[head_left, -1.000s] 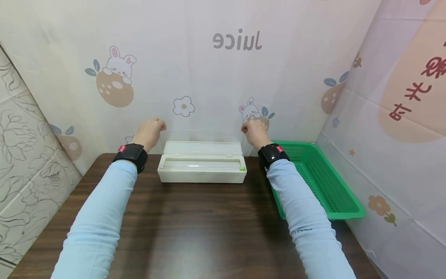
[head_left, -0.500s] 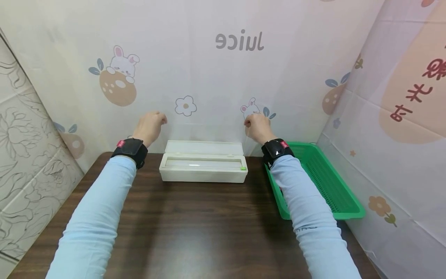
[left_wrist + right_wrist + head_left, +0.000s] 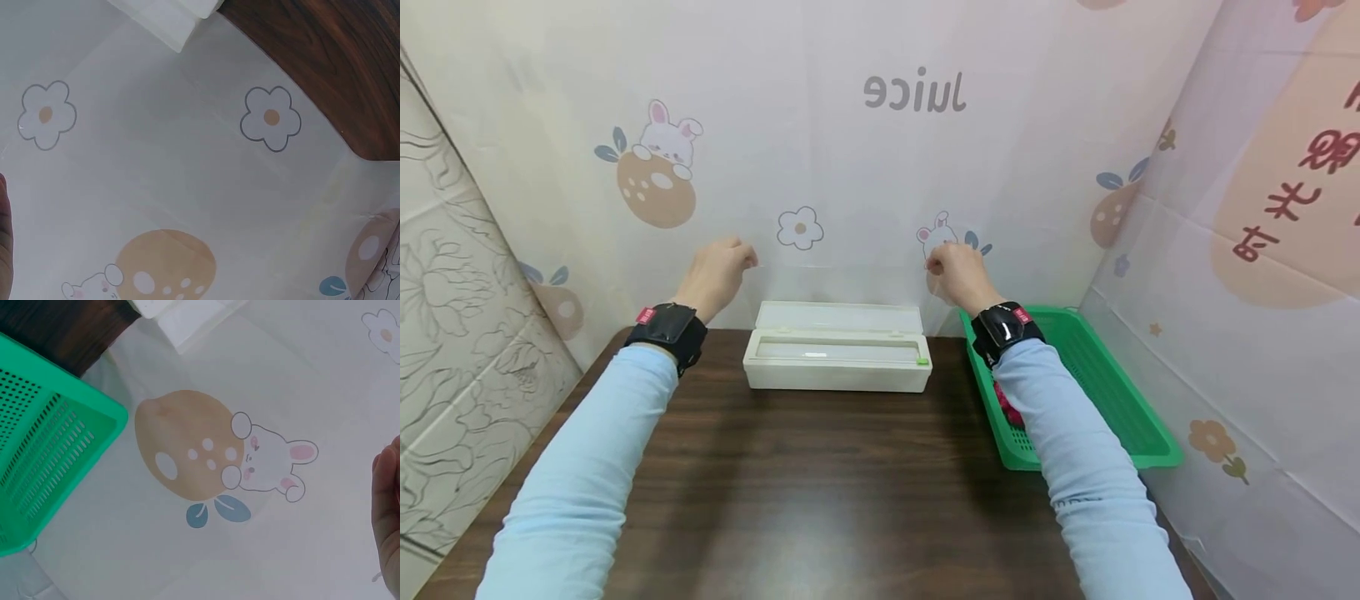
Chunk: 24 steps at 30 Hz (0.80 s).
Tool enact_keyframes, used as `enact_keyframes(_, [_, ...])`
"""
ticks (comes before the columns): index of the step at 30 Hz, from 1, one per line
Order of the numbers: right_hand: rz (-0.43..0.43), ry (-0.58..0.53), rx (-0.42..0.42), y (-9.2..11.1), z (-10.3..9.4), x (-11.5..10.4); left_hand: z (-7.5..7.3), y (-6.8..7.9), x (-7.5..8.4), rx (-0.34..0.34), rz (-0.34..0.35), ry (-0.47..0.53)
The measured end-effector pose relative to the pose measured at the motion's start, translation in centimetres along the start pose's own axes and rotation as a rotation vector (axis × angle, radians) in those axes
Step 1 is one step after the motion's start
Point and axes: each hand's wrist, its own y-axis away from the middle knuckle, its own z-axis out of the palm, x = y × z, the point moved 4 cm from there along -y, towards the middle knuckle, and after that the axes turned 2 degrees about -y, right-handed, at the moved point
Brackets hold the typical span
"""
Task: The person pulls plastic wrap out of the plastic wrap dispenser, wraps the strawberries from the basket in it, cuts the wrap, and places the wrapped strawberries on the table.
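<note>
Between my two raised hands a sheet of clear plastic wrap (image 3: 842, 282) is stretched, its top edge showing as a faint line in the head view. My left hand (image 3: 717, 273) pinches its left end with curled fingers. My right hand (image 3: 961, 273) pinches the right end, where folds of film hang below the fingers. Under the film stands a white plastic-wrap dispenser (image 3: 838, 380) with its lid tipped back and a small green piece at its right front. The wrist views catch only the edge of the left hand (image 3: 5, 244) and the curled fingers of the right hand (image 3: 387, 515).
A green perforated basket (image 3: 1153, 458) sits on the right of the dark wooden table (image 3: 820, 492), partly under my right forearm. Something red (image 3: 1009, 410) lies inside it. A printed wall sheet (image 3: 820, 142) rises close behind the dispenser.
Both hands have risen slightly and spread a little apart, still pinching the film. My right forearm has shifted right, uncovering the red thing in the basket. The dispenser stays in place.
</note>
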Motion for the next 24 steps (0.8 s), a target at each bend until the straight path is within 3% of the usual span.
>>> enact_keyframes(11, [-0.123, 0.008, 0.102, 3.4, -0.6, -1.0, -1.1, 3.2, 1.2, 0.124, 0.146, 0.043])
enact_keyframes(19, [-0.131, 0.036, 0.066, 6.9, -0.9, -1.5, -2.0, 6.1, 2.5, 0.132, 0.198, 0.038])
enact_keyframes(24, [-0.197, 0.056, 0.083, 9.2, -0.8, -2.0, -2.2, 8.4, 3.4, 0.159, 0.242, 0.036])
